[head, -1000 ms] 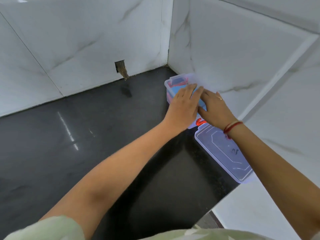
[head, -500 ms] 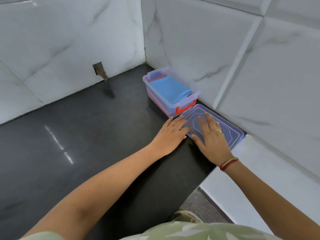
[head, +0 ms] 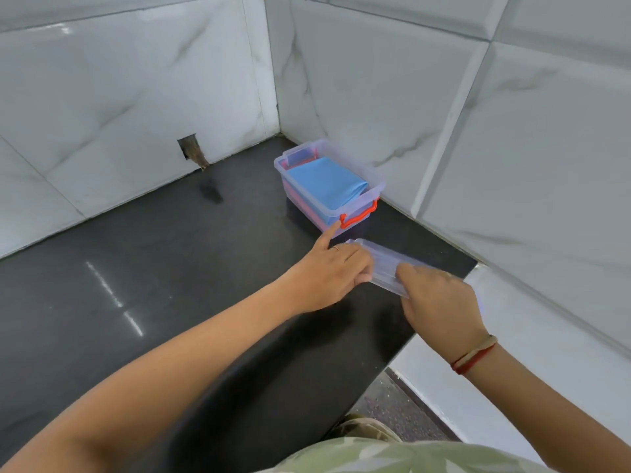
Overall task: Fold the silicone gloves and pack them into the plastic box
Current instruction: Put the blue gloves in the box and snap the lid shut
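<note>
Now, starting at your left, the dark polished stone counter point(head: 136, 261) runs back to white marble-look wall tiles point(head: 119, 97), and low in that wall sits a small rough rectangular hole point(head: 191, 150). Moving right, your left hand point(head: 327, 274) reaches across the counter with its forefinger stretched forward, the tip touching or just short of the box's near corner beside the red clip handle point(head: 358, 216); the other fingers curl onto the left end of the clear rectangular plastic lid point(head: 382, 268), pinching that end with the thumb underneath. A thin ring shows on one finger.

Further back, the clear rectangular plastic box point(head: 307, 196) stands open on the counter, tucked close to the corner where the two walls meet. Inside it lies the folded blue silicone glove point(head: 324, 180), flat and filling most of the box, with a pink layer showing through the wall below it.

Your right hand point(head: 440, 305) closes over the right end of the lid, thumb on the near face and fingers hidden behind, so the lid is held between both hands, tilted on edge just in front of the box and apart from it. A red and tan thread band point(head: 474, 358) circles your right wrist. Past that hand the counter ends at a white ledge point(head: 512, 336).
</note>
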Demonstrator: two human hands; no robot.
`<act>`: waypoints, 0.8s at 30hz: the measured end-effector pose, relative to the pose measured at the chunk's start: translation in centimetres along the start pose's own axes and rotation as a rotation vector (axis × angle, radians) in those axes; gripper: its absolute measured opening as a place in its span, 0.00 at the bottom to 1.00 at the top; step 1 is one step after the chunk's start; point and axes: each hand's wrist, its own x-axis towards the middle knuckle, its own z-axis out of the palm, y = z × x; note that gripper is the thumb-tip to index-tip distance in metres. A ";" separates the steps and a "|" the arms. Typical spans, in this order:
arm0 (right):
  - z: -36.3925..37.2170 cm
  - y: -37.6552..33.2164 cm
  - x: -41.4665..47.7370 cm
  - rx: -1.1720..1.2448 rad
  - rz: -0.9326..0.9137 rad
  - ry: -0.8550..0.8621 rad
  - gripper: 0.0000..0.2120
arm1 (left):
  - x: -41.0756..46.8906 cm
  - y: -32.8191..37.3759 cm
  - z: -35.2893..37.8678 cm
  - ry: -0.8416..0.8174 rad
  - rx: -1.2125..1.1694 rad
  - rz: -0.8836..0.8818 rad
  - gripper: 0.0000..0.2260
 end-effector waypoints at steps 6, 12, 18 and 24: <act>-4.8 -1.7 1.7 0.260 -0.161 0.087 0.07 | 0.8 -3.0 -6.9 0.134 -0.308 -0.204 0.16; -5.2 -2.6 8.9 0.822 -0.073 0.163 0.19 | 1.6 -9.4 -7.4 0.302 -0.512 -0.555 0.20; -3.5 -2.0 18.2 0.902 -0.018 0.194 0.13 | 4.8 -15.1 -3.9 0.363 -0.539 -0.719 0.25; -0.1 -1.6 22.7 0.768 0.110 0.209 0.11 | 8.0 -19.0 -1.9 0.318 -0.544 -0.819 0.23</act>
